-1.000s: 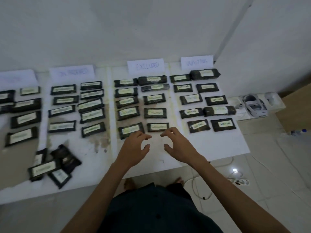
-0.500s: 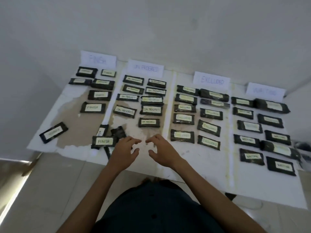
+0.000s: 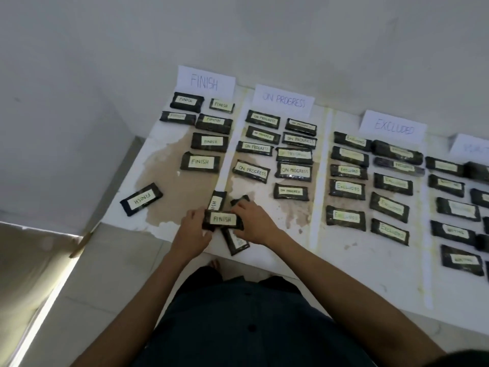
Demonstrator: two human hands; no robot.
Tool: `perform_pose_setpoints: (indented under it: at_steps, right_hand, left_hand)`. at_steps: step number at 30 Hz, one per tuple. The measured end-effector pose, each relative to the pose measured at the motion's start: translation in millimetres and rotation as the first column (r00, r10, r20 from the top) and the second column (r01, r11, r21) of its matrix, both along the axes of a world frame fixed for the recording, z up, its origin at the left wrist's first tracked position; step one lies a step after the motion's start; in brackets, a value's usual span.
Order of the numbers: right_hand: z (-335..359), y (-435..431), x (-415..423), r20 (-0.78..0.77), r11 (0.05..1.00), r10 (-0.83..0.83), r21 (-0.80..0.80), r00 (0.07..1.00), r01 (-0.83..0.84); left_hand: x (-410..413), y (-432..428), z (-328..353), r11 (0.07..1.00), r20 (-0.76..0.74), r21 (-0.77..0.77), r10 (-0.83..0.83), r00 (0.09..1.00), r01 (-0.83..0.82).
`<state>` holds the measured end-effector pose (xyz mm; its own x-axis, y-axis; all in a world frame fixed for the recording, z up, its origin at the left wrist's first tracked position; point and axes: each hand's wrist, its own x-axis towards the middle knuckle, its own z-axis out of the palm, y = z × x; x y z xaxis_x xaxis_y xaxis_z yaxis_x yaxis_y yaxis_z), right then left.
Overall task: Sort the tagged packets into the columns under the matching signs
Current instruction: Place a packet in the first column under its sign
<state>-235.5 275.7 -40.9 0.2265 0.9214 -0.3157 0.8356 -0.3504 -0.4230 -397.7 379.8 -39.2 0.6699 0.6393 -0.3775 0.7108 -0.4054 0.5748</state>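
Dark packets with pale tags lie in columns on a white table (image 3: 291,250) under paper signs: FINISH (image 3: 205,81), ON PROGRESS (image 3: 283,100), EXCLUDED (image 3: 393,127) and a cut-off fourth sign (image 3: 471,148). At the near edge sits a small unsorted pile. On top is a packet tagged FINISH (image 3: 222,220). My left hand (image 3: 191,233) grips its left end and my right hand (image 3: 252,225) its right end. Under it lie a second packet (image 3: 217,201), a third (image 3: 235,242) and a fourth (image 3: 240,200), partly hidden. One FINISH packet (image 3: 141,199) lies apart at the left.
A brown stain (image 3: 169,157) spreads over the table under the FINISH and ON PROGRESS columns. White walls (image 3: 264,35) close the back and left. The tiled floor (image 3: 92,274) shows below the near edge, with a bright strip at the lower left.
The view swung left from the EXCLUDED column to the FINISH side. Both hands, open above the table before, moved onto the unsorted pile and closed on the top FINISH packet.
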Motion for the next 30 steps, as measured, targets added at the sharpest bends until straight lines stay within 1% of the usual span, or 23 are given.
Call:
perform_pose_setpoints:
  at_steps: [3,5,8,11,14,19,23,27,30]
  right_hand:
    - [-14,17,-16,0.117,0.999,0.049,-0.021,0.992,-0.047]
    - [-18,23,-23,0.156,0.999,0.047,-0.022,0.987,-0.044]
    - [-19,29,-29,0.151,1.0,-0.003,-0.014,0.989,0.005]
    - [-19,34,-30,0.126,0.999,-0.04,0.001,0.991,0.04]
    - [-10,48,-23,0.098,0.993,-0.105,0.055,0.99,0.1]
    - [4,102,-4,0.065,0.972,-0.178,0.168,0.982,0.165]
    - [8,163,10,0.048,0.967,-0.173,0.199,0.984,0.161]
    - [6,223,16,0.021,0.969,-0.145,0.204,0.989,0.137]
    - [-3,261,21,0.041,0.976,-0.114,0.19,0.993,0.104]
  left_hand:
    - [-8,14,-7,0.993,0.013,-0.09,-0.076,0.997,0.077]
    - [-11,21,-7,0.983,0.029,-0.157,-0.089,0.996,0.093]
    - [-14,31,-6,0.969,0.069,-0.219,-0.103,0.992,0.116]
    - [-12,38,-1,0.962,0.121,-0.249,-0.079,0.99,0.107]
    - [-8,53,4,0.975,0.175,-0.216,-0.009,0.985,0.048]
    - [-5,106,7,0.99,0.178,-0.136,0.066,0.982,-0.042]
    - [-3,160,6,0.996,0.179,-0.04,0.089,0.98,-0.083]
    - [0,206,-3,0.992,0.159,0.006,0.126,0.979,-0.129]
    - [7,232,-14,0.99,0.155,0.015,0.136,0.978,-0.14]
